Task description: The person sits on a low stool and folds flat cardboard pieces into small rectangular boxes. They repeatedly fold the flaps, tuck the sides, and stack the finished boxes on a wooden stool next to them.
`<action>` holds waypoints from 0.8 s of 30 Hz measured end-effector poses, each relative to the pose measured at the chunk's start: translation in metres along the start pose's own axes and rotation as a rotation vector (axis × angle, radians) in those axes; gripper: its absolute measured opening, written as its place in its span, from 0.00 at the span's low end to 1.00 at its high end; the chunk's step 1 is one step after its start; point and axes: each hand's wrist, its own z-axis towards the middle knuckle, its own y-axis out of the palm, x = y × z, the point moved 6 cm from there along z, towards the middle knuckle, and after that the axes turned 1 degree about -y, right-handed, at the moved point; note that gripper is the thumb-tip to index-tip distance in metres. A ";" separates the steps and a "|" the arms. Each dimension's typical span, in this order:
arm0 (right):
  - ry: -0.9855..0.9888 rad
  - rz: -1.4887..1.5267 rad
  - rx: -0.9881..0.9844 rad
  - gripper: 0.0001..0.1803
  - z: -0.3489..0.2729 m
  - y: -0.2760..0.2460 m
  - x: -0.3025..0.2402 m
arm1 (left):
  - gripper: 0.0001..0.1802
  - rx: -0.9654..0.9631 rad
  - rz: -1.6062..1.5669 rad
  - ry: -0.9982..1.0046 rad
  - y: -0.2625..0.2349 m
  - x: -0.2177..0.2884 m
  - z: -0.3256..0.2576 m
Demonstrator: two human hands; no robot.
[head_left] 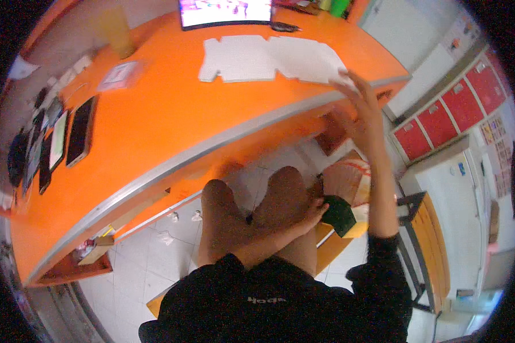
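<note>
A flat white cardboard sheet (243, 57), cut with notches and tabs like an unfolded box, lies on the orange table. At its right end my right hand (363, 111) is raised over the table's edge, blurred, its fingers spread and seemingly holding nothing. My left forearm crosses my lap to the right. There my left hand (313, 212) closes on the left edge of a dark green, many-sided piece (339, 216), whose kind I cannot make out. Behind that piece sits a red and white patterned bag or package (346, 180), partly covered by my right arm.
Several phones, one a dark phone (81, 131), lie at the table's left. A lit screen (226, 12) stands at the back. An open drawer (91, 266) sits under the table's left end. Right are red cabinet doors (458, 106) and a wooden stool (429, 246).
</note>
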 end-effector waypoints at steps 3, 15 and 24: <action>-0.083 0.131 -0.314 0.29 0.058 0.032 0.026 | 0.21 -0.014 -0.117 -0.019 -0.001 -0.017 0.000; 0.093 0.252 -0.557 0.22 0.069 0.055 0.067 | 0.15 -0.092 0.019 0.316 -0.011 -0.035 -0.002; -0.020 0.195 -0.545 0.20 0.071 0.051 0.069 | 0.15 -0.227 -0.087 0.212 -0.014 -0.028 0.004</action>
